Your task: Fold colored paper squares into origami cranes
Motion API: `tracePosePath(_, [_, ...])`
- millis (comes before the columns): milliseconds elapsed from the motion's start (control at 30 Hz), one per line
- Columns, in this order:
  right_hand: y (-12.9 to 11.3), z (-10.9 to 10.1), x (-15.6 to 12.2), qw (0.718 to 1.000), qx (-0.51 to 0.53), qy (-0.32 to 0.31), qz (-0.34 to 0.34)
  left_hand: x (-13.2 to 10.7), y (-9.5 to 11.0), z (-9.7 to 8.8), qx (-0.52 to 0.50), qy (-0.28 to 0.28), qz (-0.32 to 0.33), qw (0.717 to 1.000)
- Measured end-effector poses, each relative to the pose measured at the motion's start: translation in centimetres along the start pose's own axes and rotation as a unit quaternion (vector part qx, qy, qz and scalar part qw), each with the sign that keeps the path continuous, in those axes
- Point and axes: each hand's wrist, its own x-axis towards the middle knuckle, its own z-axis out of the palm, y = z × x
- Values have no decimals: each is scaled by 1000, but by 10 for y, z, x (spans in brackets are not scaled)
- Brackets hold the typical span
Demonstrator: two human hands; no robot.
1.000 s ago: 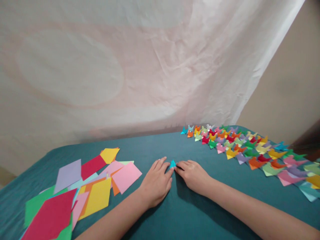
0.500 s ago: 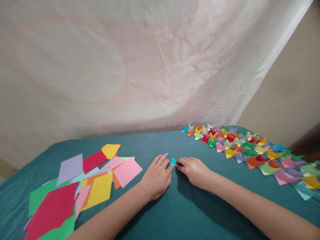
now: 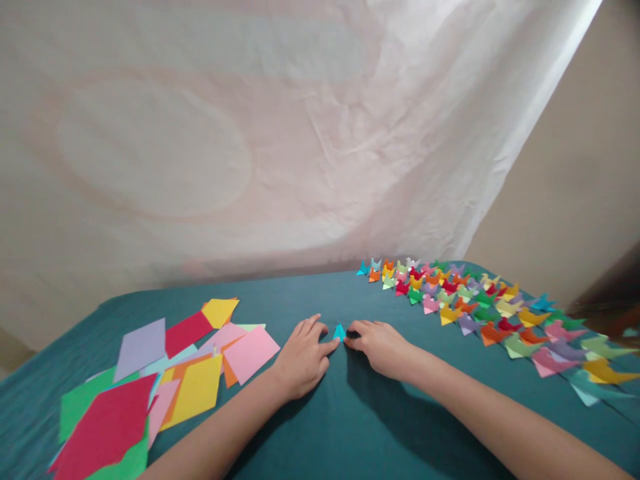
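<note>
A small blue folded paper piece (image 3: 339, 331) sits on the teal cloth (image 3: 360, 427) between my two hands. My left hand (image 3: 301, 357) rests knuckles up on the cloth, its fingertips pinched against the piece's left side. My right hand (image 3: 380, 346) lies just to the right, fingers curled and pressed against the piece's right side. Both forearms reach in from the bottom of the view.
A loose heap of flat coloured paper squares (image 3: 150, 380) lies at the left. Rows of several folded paper figures (image 3: 480, 307) run along the right side toward the table's far edge. A wrinkled white sheet (image 3: 250, 133) hangs behind the table.
Both hands stay on the blue piece; the fingers have closed in a little tighter around it. The view has shifted slightly.
</note>
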Motion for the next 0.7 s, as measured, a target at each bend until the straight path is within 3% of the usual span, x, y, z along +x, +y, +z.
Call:
tracePosePath(333, [2, -5, -1, 1000, 9, 10, -1, 0, 7, -6, 55, -25, -16, 998])
tracePosePath(700, [0, -4, -3, 1000, -7, 19, 3, -2, 11, 10, 62, 18, -13, 998])
